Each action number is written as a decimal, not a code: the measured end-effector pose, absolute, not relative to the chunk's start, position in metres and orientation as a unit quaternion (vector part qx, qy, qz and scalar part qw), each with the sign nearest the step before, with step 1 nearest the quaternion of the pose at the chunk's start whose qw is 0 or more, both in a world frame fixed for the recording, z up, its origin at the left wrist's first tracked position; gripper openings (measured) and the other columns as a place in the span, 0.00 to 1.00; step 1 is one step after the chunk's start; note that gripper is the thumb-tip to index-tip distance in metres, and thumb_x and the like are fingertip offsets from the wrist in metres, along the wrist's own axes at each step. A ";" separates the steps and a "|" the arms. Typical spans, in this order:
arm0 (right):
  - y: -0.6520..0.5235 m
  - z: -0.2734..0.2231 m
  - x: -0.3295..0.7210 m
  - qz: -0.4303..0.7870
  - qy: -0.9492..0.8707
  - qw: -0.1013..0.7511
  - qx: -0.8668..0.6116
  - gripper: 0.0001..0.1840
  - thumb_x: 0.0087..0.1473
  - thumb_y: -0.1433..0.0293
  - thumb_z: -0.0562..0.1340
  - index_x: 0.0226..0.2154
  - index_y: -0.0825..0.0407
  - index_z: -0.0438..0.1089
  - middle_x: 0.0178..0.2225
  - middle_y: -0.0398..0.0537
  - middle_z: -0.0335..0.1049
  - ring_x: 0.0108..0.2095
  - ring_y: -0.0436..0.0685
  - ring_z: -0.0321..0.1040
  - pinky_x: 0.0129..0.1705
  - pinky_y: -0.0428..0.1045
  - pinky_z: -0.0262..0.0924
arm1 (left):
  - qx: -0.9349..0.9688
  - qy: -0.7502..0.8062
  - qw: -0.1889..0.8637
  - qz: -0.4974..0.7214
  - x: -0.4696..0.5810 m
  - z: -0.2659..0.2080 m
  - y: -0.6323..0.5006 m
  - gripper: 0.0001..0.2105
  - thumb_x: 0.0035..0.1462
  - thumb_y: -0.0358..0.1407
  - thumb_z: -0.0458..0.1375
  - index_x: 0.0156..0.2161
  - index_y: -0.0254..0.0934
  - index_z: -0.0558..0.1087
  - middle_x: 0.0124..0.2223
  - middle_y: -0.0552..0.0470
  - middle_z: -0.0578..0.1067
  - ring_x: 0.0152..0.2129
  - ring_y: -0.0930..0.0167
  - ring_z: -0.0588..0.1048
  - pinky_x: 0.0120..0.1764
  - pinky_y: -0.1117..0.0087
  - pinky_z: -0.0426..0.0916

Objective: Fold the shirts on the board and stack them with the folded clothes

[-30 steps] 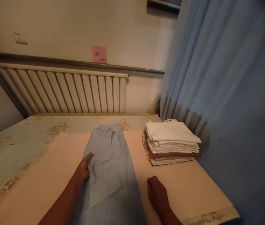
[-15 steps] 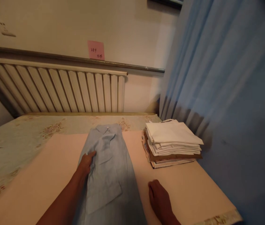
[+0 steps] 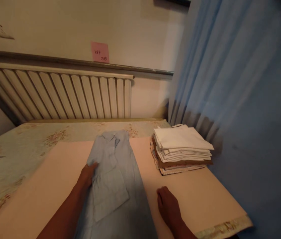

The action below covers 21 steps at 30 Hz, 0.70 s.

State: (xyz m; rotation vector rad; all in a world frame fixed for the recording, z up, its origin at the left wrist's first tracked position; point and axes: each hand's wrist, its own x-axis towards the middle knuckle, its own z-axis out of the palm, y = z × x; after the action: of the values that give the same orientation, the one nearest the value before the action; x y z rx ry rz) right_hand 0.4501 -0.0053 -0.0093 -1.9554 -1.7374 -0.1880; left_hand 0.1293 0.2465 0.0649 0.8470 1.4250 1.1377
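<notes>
A light blue collared shirt [image 3: 116, 196], folded lengthwise, lies with its collar towards the wall and its near end running out of view. A sleeve [image 3: 110, 189] is folded over its front, the cuff part slanting across the middle. At the shirt's left edge, my left hand [image 3: 88, 174] is closed on the cloth, a finger showing on top and the others hidden. My right hand [image 3: 169, 205] is a loose fist on the peach-coloured sheet [image 3: 197, 192], just right of the shirt and apart from it. I see nothing in that fist.
A stack of folded cloth [image 3: 182, 139], white over brown and patterned pieces, stands right of the shirt. Under the sheet is a floral cover [image 3: 26, 136]. A radiator [image 3: 68, 94] stands behind, and a blue curtain [image 3: 242, 99] hangs along the right side.
The raised cloth on the shirt's upper front has flattened, and the folded sleeve lies smoother. My left hand has shifted slightly left and towards me; my right hand has barely moved.
</notes>
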 end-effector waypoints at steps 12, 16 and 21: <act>-0.011 -0.001 0.448 -0.073 -0.644 0.253 -0.718 0.10 0.57 0.77 0.50 0.29 0.51 0.63 0.30 0.45 0.61 0.32 0.52 0.61 0.35 0.47 0.50 | 0.289 0.549 0.675 0.398 0.123 0.054 0.141 0.08 0.58 0.32 0.55 0.41 0.30 0.72 0.31 0.44 0.78 0.29 0.65 0.78 0.33 0.65 0.74; -0.012 -0.002 0.449 -0.084 -0.644 0.256 -0.716 0.10 0.57 0.76 0.50 0.30 0.51 0.64 0.30 0.45 0.62 0.32 0.52 0.62 0.35 0.47 0.50 | 0.296 0.525 0.703 0.379 0.123 0.054 0.089 0.07 0.55 0.32 0.58 0.39 0.33 0.72 0.33 0.44 0.79 0.32 0.65 0.79 0.37 0.65 0.73; -0.014 -0.003 0.448 -0.097 -0.649 0.261 -0.708 0.10 0.57 0.76 0.50 0.30 0.51 0.64 0.30 0.45 0.62 0.32 0.52 0.61 0.35 0.47 0.49 | 0.374 0.553 0.665 0.335 0.120 0.048 0.045 0.06 0.54 0.29 0.55 0.39 0.33 0.70 0.33 0.46 0.79 0.30 0.66 0.78 0.37 0.66 0.72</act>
State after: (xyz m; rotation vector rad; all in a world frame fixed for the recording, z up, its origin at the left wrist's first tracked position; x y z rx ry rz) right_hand 0.4481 -0.0140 -0.0027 -1.9174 -1.7554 -0.2617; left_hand 0.1203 0.0452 0.0482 0.8443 1.2484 0.7566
